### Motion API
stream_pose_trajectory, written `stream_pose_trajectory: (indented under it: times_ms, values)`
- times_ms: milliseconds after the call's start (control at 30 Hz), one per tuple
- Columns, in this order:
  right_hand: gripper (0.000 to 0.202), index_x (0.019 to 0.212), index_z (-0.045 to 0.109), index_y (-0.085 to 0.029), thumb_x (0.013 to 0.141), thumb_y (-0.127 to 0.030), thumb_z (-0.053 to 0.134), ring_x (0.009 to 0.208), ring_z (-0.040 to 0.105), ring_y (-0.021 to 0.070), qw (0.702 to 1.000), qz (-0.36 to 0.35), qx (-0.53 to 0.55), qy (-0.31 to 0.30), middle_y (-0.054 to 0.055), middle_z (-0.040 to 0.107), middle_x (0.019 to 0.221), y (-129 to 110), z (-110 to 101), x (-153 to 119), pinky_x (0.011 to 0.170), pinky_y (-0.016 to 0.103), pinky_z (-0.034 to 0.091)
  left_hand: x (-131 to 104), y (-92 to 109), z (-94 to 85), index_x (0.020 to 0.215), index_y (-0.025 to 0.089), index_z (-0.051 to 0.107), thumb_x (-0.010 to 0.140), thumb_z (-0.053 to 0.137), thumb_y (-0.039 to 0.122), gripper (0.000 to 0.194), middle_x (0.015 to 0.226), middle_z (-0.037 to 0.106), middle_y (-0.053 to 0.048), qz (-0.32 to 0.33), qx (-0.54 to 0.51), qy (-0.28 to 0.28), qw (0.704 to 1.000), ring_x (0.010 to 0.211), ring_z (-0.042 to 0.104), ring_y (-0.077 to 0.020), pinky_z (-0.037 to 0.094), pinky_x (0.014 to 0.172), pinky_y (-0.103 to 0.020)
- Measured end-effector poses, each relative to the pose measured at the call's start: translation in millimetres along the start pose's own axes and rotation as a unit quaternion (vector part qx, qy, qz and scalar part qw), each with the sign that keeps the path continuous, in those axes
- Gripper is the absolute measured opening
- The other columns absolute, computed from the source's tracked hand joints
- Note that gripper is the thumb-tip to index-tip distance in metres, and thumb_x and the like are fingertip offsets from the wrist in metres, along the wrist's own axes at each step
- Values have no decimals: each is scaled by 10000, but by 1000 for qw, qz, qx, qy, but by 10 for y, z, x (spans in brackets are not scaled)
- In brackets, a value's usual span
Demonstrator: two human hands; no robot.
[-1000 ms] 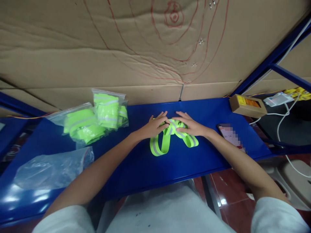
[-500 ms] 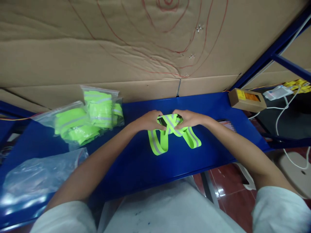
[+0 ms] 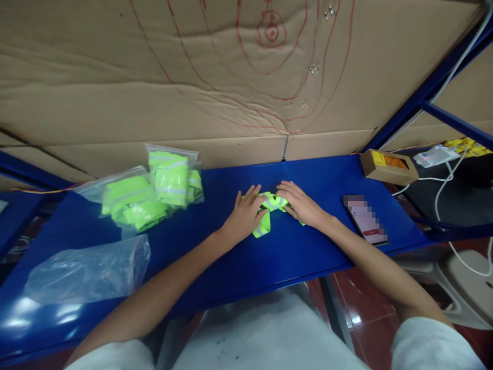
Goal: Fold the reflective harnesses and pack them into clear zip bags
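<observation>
A neon-yellow reflective strap harness (image 3: 274,202) with grey stripes lies bunched on the blue table between my hands. My left hand (image 3: 243,215) covers its left end, fingers stretched forward over it and thumb near the band. My right hand (image 3: 302,205) grips the right end, its fingers bent over the strap. One loop (image 3: 262,226) hangs out below my left thumb. The parts of the harness under both palms are hidden.
Zip bags (image 3: 169,180) of folded neon straps lie at the back left, with a flat clear plastic bag (image 3: 88,270) in front. On the right are a phone (image 3: 365,220) and a cardboard box (image 3: 390,167). A cardboard wall (image 3: 215,110) stands behind the blue table (image 3: 215,277).
The harness has gone from being held up with two loops hanging to lying lower and more bunched. My hands have turned palm-down over it. The phone has come into fuller view.
</observation>
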State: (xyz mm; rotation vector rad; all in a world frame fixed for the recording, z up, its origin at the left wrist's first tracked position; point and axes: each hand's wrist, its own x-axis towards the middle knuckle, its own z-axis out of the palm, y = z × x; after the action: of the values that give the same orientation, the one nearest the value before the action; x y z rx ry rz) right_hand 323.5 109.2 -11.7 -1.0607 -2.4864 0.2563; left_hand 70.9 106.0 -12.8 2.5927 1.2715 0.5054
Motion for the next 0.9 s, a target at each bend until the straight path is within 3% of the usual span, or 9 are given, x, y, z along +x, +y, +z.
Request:
stream_pose_trajectory:
  times_ms: [100,200,400,467,567,667,733,833,900]
  values:
    - [565,1584,372,-301,1036,-312,510,1609,180,266,998,7,43,-45,93,302,1689,-56,-77,-87,1291,619,202,-62,-17,34,1298,185,577,1022,475,193,295,1576,486,-161,3,-16,-3,1000,1503,426,-308,400,1212,-532]
    - [624,1638,281,-368,1053,-396,496,1625,60,260,992,27,91,-78,32,136,1741,-110,-110,-200,1299,616,130,-126,0,98,1248,190,626,1000,445,101,319,1564,496,-168,26,10,18,999,1525,392,-323,420,1201,-545]
    - [452,1531,491,-386,1096,-411,371,1608,172,215,983,70,164,-46,-10,289,1698,-201,-21,-339,1311,568,170,-357,64,74,1222,183,654,973,479,67,326,1572,475,-183,100,45,-5,994,1561,315,-341,323,1260,-604]
    - [514,1568,429,-340,1064,-434,471,1605,188,224,984,72,160,-25,40,292,1699,-220,33,-362,1311,561,188,-454,80,10,1223,185,657,996,513,155,271,1601,438,-181,134,31,-26,990,1570,294,-340,292,1272,-604]
    - [737,1630,258,-275,1000,-459,595,1622,92,269,985,108,131,-4,120,150,1733,-222,96,-379,1305,601,144,-519,78,-81,1194,208,681,1040,479,271,261,1605,434,-157,162,-1,-40,986,1553,327,-306,303,1265,-559]
    - [874,1646,174,-284,953,-512,654,1619,98,321,982,149,109,-29,154,131,1731,-203,92,-375,1286,653,122,-444,47,-145,1128,240,702,1059,438,285,276,1476,573,-109,132,-19,-52,990,1420,492,-273,400,1169,-503]
    - [877,1650,158,-294,959,-561,626,1612,144,322,982,151,105,-45,157,167,1723,-202,39,-369,1281,641,167,-359,32,-185,1232,265,664,1004,580,402,279,1478,567,-104,116,-23,-62,991,1384,508,-305,398,1135,-523]
    - [769,1655,157,-300,1021,-578,493,1616,131,301,986,131,101,-20,139,138,1733,-232,-99,-363,1288,608,181,-249,22,-256,1454,294,508,846,778,488,692,1549,492,-125,89,-35,-68,993,1422,461,-358,345,1159,-559]
    - [733,1656,170,-292,1039,-588,434,1617,128,298,988,109,110,13,134,136,1734,-250,-201,-352,1291,592,186,-174,-8,-306,1497,298,449,849,776,433,739,1496,545,-113,37,-86,-63,994,1374,522,-335,385,1140,-516]
